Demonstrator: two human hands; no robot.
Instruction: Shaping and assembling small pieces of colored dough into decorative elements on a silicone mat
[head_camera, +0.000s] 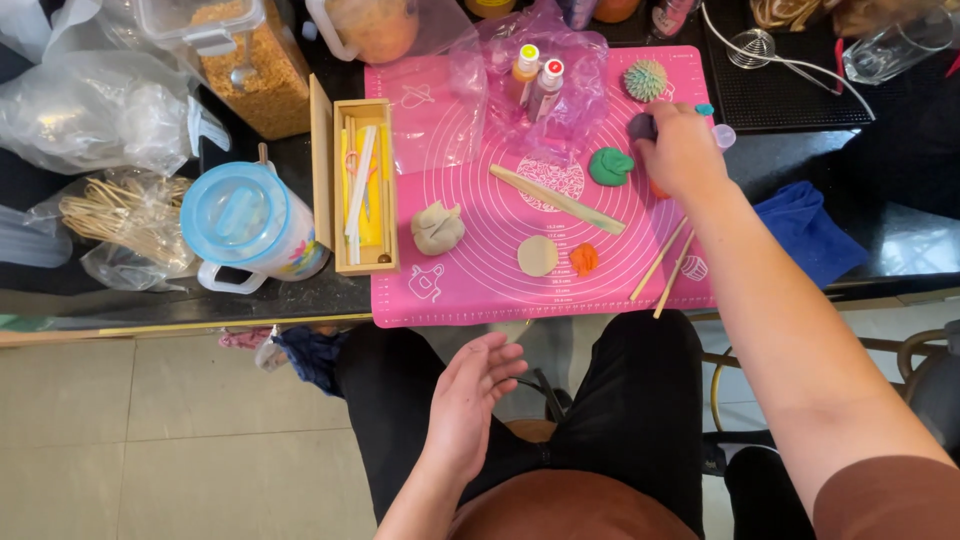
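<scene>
Right hand (683, 152), upper right: gripping one dark purple dough lump (642, 126). Left hand (470, 400), lower centre: open, empty. Pink silicone mat (470, 290): two thin wooden sticks (668, 265), one green dough lump (610, 166).

Mat layout around the right hand's grip

The right hand (682, 152) grips a dough lump (641, 126) on the mat (455, 290); just left lies another lump (610, 166), a rolling stick (557, 199) further left, two chopsticks (664, 268) nearer the person, bottles (536, 82) behind-left.
</scene>
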